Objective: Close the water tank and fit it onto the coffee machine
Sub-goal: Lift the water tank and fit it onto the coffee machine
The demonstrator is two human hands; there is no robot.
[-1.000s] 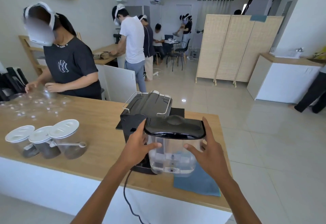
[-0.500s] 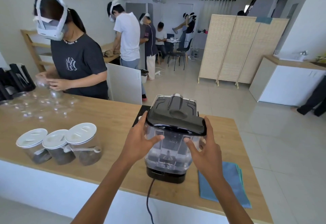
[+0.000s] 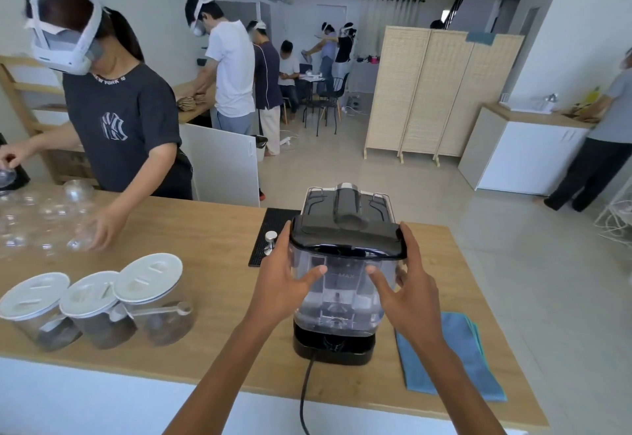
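Both hands' grip clamps the water tank on a wooden counter in a tiled room.

three lidded jars; blue cloth; black mat

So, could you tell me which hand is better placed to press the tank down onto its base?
Neither clearly: the left hand and right hand grip opposite sides of the water tank, so both should probably press together.
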